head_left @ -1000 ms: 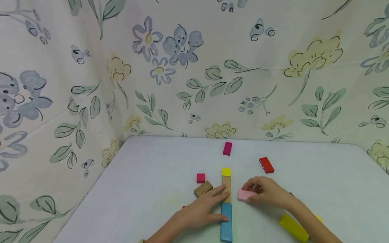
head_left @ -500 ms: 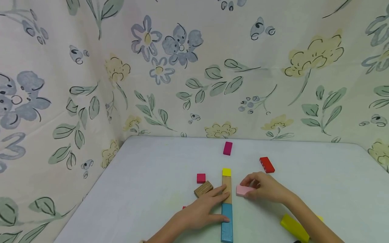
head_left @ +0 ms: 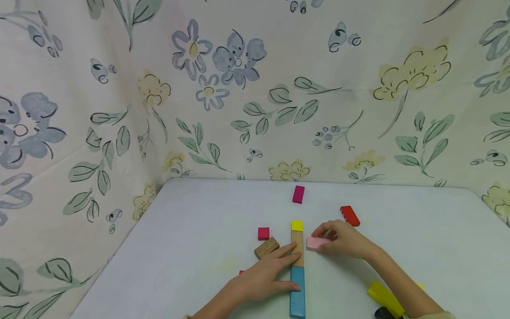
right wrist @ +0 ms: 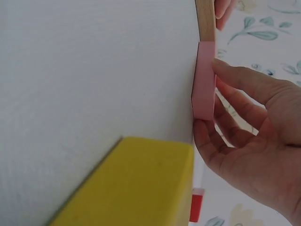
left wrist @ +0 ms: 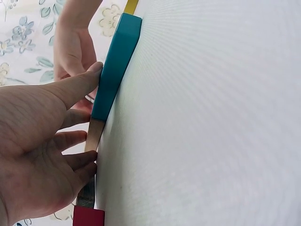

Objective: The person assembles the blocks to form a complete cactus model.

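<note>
A straight row of blocks runs away from me on the white table: a long blue block (head_left: 297,303) nearest, then a light wooden block (head_left: 297,236), then a small yellow block (head_left: 296,225) at the far end. My left hand (head_left: 260,277) rests on this row with spread fingers, thumb on the blue block and fingertips on the wooden one. Just right of the row, my right hand (head_left: 345,241) pinches a pink block (head_left: 314,243) between thumb and fingers. In the right wrist view the pink block (right wrist: 204,80) shows the thumb on one side and fingertips at its end.
Left of the row lie a red cube (head_left: 263,233) and a brown wood-grain block (head_left: 266,248). A magenta block (head_left: 298,194) is near the far edge, a red block (head_left: 349,215) beyond my right hand. A yellow block (head_left: 381,293) lies by my right forearm.
My right hand has slid the pink block away from me and slightly left, closer to the row. The left hand stays in place on the row.
</note>
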### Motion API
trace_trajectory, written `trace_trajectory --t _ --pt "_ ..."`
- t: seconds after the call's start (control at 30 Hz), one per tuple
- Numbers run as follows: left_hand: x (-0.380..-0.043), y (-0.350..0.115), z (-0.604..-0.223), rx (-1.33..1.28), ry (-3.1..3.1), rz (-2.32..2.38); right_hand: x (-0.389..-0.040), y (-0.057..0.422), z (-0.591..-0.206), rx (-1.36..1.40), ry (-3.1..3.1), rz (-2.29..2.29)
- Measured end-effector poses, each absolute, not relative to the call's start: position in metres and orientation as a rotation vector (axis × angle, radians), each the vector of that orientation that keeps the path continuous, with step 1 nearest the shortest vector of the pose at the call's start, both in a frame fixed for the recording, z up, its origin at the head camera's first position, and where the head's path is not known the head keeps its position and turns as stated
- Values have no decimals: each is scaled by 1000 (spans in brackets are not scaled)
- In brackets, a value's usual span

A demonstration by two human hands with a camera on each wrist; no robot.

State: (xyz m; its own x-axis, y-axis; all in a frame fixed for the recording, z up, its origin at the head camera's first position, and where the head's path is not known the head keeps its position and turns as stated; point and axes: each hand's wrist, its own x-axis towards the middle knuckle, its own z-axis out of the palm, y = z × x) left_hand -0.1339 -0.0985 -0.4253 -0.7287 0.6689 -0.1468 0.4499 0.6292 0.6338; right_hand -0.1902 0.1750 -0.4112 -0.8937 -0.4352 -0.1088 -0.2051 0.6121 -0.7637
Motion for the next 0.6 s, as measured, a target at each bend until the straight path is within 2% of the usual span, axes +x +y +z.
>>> trace_trajectory --t 0.23,0.6 --pt "-143 -102 -449 968 2492 830 -193 174 -412 -517 2574 -1166" --pt "-145 -102 -448 993 2496 793 -197 172 -412 -515 2589 -1151"
